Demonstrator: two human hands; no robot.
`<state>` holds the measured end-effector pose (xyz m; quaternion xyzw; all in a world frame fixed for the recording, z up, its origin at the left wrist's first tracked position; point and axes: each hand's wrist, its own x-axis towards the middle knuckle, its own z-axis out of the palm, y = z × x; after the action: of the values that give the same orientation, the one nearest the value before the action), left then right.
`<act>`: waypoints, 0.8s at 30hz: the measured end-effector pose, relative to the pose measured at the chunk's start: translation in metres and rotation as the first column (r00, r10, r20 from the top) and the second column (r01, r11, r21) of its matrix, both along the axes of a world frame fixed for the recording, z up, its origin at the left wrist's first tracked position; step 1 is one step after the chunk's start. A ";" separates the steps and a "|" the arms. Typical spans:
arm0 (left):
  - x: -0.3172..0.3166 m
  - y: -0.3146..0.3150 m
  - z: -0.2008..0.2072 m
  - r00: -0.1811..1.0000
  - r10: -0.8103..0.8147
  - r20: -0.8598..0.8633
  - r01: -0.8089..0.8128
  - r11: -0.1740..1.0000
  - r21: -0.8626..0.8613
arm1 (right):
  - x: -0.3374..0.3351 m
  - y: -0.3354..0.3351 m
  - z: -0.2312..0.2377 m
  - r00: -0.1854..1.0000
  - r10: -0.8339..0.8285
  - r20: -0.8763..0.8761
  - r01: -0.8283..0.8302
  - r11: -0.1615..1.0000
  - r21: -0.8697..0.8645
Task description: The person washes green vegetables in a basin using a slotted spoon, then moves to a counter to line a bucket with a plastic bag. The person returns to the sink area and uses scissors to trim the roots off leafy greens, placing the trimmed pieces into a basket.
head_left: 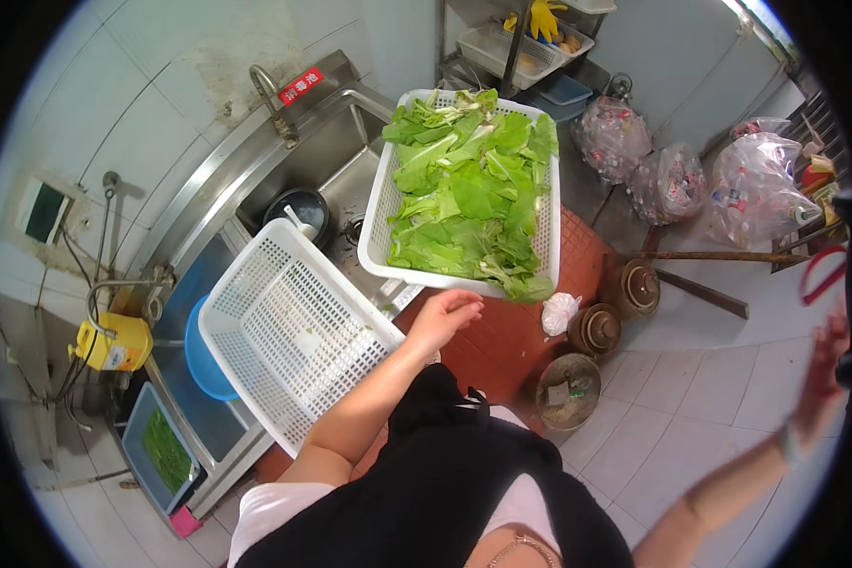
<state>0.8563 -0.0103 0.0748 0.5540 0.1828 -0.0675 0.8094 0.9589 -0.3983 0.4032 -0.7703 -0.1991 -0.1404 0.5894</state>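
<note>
A white plastic basket (377, 237) full of green leafy vegetables (478, 189) rests across the front of the sink. Just off its near edge is my left hand (442, 320), its fingers loosely stretched and holding nothing. To the left, a second white basket (289, 327) without vegetables lies tilted over the sink edge, partly behind my left forearm. My right arm reaches far out to the right. My right hand (819, 369), somewhat blurred, has its fingers stretched upward below a red loop-shaped handle (826, 275), with a gap between them. The picture's dark rim cuts off part of that area.
The steel sink (336, 180) holds a black bowl (298, 216) under a tap (275, 104). A blue basin (204, 350), a yellow jug (114, 341) and a tray of greens (166, 450) are left. Lidded pots (596, 329), a metal bowl (568, 391) and bottle-filled bags (757, 189) stand right.
</note>
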 end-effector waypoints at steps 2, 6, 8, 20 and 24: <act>0.012 0.029 -0.004 0.996 0.074 0.039 -0.076 0.997 0.033 | 0.014 0.048 -0.071 0.997 -0.072 -0.030 0.074 0.994 0.080; 0.047 0.084 -0.026 0.983 0.158 0.091 -0.183 0.870 0.458 | 0.020 0.126 -0.160 0.943 0.300 -0.141 -0.227 0.896 0.381; 0.062 0.103 -0.043 0.983 0.148 0.105 -0.181 0.796 0.578 | 0.024 0.152 -0.177 0.851 0.449 -0.272 -0.233 0.787 0.572; 0.219 0.142 -0.049 0.903 0.118 0.414 -0.430 0.265 0.863 | 0.099 0.187 -0.217 0.674 0.423 -0.605 -0.048 0.843 0.536; 0.280 0.149 -0.040 0.967 0.143 0.211 -0.235 0.178 0.955 | 0.131 0.181 -0.233 0.617 0.359 -0.701 -0.008 0.893 0.450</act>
<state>1.1362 0.1386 0.0350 0.9138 0.2211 0.1834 0.2872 1.0897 -0.2169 0.1700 -0.5914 0.0244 0.2253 0.7739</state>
